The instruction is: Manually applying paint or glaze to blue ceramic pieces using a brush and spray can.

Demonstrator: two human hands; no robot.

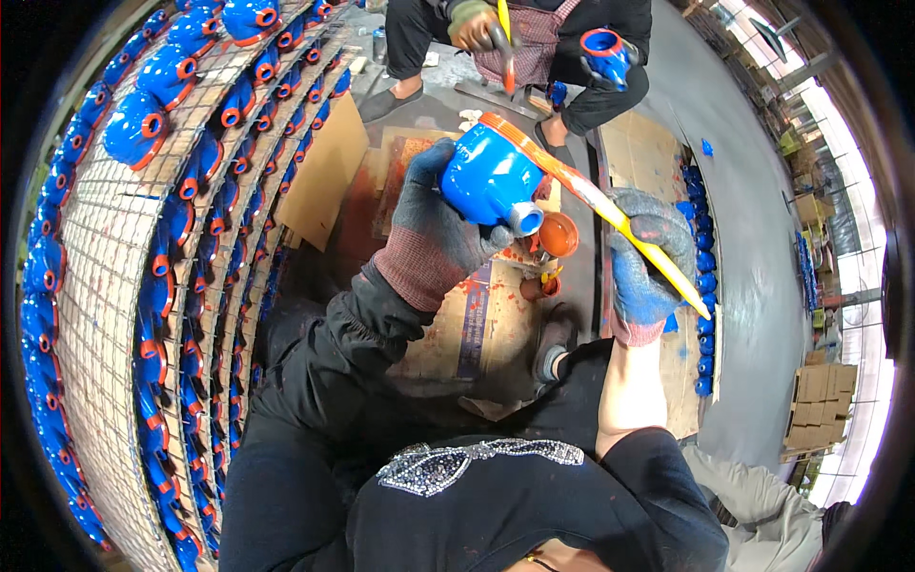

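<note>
My left hand (437,229), in a dark grey glove with a reddish cuff, grips a blue rounded casting (488,176) with an orange-painted rim and a small spout. My right hand (648,262), in a grey and blue paint-stained glove, holds a yellow-handled brush (629,229) whose orange-coated end lies across the casting's top rim. Just below the casting sits a small container of orange paint (558,234).
A wire-mesh rack (105,248) at left carries several rows of blue castings with orange rims. Cardboard sheets (496,324) cover the floor. Another person (534,48) sits opposite, holding a brush and a blue casting. More blue parts (703,276) line the floor at right.
</note>
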